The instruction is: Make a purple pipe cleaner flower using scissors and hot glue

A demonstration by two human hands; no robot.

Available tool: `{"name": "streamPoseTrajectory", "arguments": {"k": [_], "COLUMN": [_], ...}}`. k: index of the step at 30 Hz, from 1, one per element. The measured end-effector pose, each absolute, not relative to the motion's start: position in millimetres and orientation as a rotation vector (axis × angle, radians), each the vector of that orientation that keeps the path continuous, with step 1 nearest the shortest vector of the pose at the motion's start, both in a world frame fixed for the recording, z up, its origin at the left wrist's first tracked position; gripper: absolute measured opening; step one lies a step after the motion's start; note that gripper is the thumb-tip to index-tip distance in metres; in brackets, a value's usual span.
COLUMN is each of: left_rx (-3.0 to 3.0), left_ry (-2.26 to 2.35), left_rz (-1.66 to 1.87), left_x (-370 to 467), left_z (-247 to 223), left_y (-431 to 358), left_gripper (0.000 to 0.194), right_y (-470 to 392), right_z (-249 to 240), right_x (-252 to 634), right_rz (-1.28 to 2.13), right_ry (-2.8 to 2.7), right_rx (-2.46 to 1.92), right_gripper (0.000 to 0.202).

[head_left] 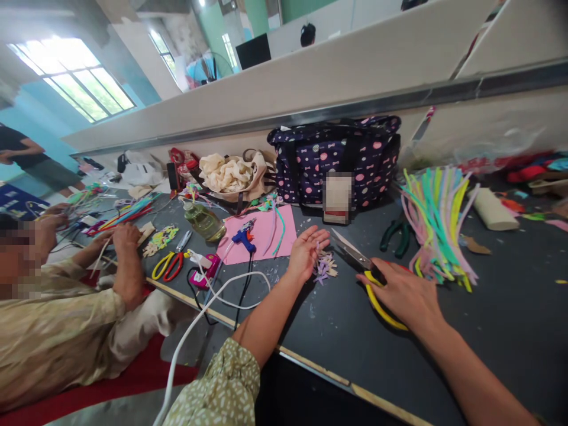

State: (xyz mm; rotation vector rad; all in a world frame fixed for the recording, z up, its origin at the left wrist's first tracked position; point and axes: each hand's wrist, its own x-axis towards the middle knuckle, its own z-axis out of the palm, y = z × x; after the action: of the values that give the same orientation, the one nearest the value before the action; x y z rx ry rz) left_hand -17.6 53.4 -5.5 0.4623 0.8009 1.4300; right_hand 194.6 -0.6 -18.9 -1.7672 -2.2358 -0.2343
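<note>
My left hand rests palm up on the dark table, fingers apart, beside a small heap of lilac and cream cut pieces. A few lilac bits touch its palm. To its right, my right hand is closed around scissors with yellow and red handles, their blades parted and pointing toward the left hand. Beyond the right hand lies a thick bundle of pastel fuzzy strips. Dark green-handled pliers lie between the bundle and the blades.
A dotted bag stands against the partition. Left of my hands are a pink sheet, a blue glue gun, a liquid bottle, another pair of scissors and a white cable. A person works at far left.
</note>
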Motion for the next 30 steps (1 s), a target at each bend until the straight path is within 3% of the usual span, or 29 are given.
{"name": "streamPoseTrajectory", "arguments": {"k": [9, 18, 24, 30], "left_rx": [0.395, 0.342, 0.356, 0.405], "left_ry": [0.816, 0.796, 0.803, 0.883], "left_rz": [1.413, 1.421, 1.438, 1.423], "left_x": [-19.1, -24.4, -21.8, -20.1], "left_z": [-6.2, -9.3, -7.0, -8.8], "left_y": [53.6, 58.3, 54.3, 52.0], "left_gripper": [0.027, 0.04, 0.019, 0.01], "right_y": [-0.3, 0.2, 0.2, 1.3], "right_z": [-25.3, -27.1, -28.0, -30.2], "right_x": [196.6, 196.0, 196.5, 198.0], "right_rz": [-0.245, -0.269, -0.255, -0.276], "right_ry": [-2.22, -2.225, -2.225, -2.225], "right_rx": [-1.659, -1.611, -1.611, -1.592], "right_gripper": [0.05, 0.049, 0.05, 0.048]}}
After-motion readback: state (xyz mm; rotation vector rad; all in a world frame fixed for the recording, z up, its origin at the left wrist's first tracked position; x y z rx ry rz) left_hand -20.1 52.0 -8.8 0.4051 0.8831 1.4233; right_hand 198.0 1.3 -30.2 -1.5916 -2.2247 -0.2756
